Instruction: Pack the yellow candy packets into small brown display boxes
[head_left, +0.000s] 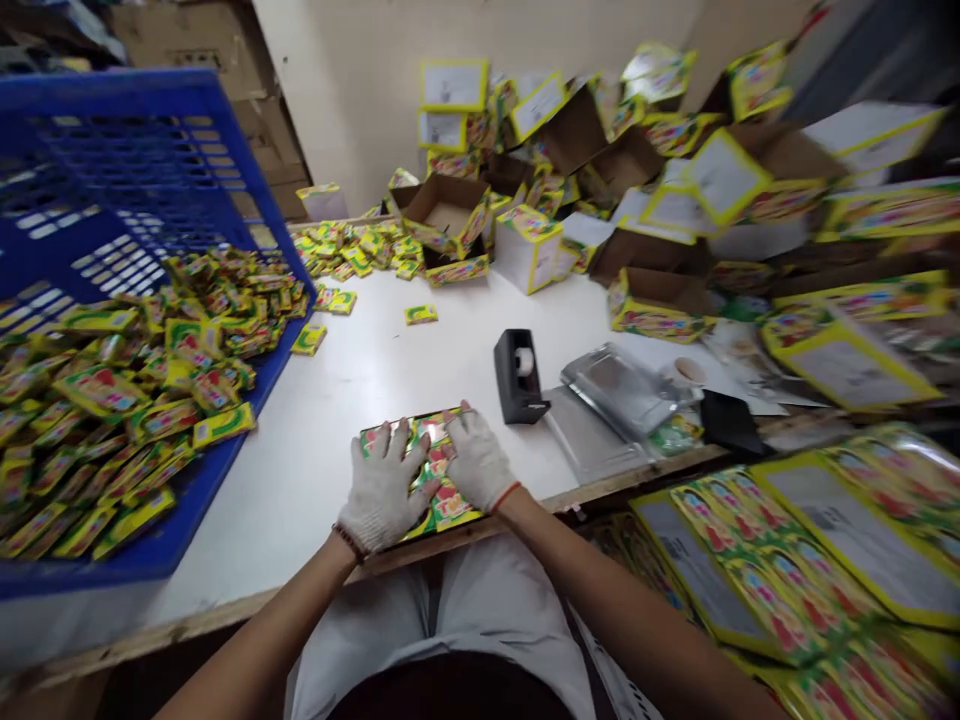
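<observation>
Both my hands wear white knitted gloves and rest on a flat pack of green, yellow and red sachets (433, 470) near the front edge of the white table (390, 350). My left hand (384, 487) lies flat on the pack's left part with fingers spread. My right hand (475, 459) presses on the right part, fingers stretched forward. A black tape dispenser (517, 376) stands just beyond my right hand.
A tilted blue crate (112, 200) spills many yellow-green sachets (127, 390) at the left. Loose sachets (421, 314) lie farther back. Open cardboard boxes (600, 180) pile up behind and at the right. Flat printed cartons (810, 560) lie lower right, near a scale (622, 390).
</observation>
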